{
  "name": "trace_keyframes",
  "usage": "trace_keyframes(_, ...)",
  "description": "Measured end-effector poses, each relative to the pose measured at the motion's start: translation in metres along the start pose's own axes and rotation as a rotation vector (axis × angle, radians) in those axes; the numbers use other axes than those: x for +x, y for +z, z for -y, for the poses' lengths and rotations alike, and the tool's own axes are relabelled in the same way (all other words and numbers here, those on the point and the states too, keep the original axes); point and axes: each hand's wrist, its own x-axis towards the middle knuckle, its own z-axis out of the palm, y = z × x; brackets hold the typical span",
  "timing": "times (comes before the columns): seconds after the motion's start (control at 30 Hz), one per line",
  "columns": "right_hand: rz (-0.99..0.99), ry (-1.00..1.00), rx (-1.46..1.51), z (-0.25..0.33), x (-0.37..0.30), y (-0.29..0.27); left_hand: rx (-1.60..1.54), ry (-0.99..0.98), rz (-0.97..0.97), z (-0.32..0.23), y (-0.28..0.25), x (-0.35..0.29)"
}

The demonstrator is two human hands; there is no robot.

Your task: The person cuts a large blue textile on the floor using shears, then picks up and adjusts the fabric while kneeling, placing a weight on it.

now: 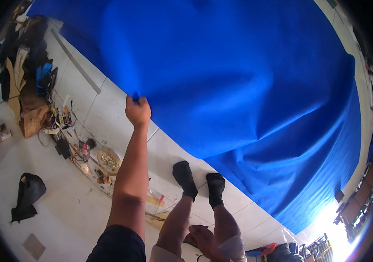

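A large blue sheet (221, 87) of cloth or tarpaulin spreads over the tiled floor, with soft folds toward its right side. My left arm reaches forward, and my left hand (138, 112) is closed on the sheet's near left edge, which is pinched up slightly at the fingers. Low between my knees is my right hand (205, 241), its fingers curled together. Something small and dark shows beside those fingers, too unclear to name. My feet in black socks (184, 177) stand on the tiles just short of the sheet's edge.
Along the left lies clutter: a cardboard box (36, 120), cables, small parts and a round dish (108, 160). A long grey strip (76, 62) rests on the tiles near the sheet. A black cloth-like piece (28, 196) lies at lower left. Bags (282, 252) and other items sit at bottom right.
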Motion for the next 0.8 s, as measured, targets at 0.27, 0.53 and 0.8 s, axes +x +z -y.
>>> trace_keyframes(0.27, -0.016, 0.008, -0.059, 0.007, -0.003, -0.001, -0.026, -0.027, 0.026, 0.009, 0.017, -0.004)
trace_keyframes(0.53, -0.031, 0.007, 0.014, -0.001, 0.001, 0.001, 0.283, 0.226, 0.119, -0.064, 0.000, -0.018)
trace_keyframes(0.8, 0.052, -0.007, -0.110, -0.001, 0.004, -0.002, 0.188, -0.277, 0.336, 0.079, 0.007, 0.010)
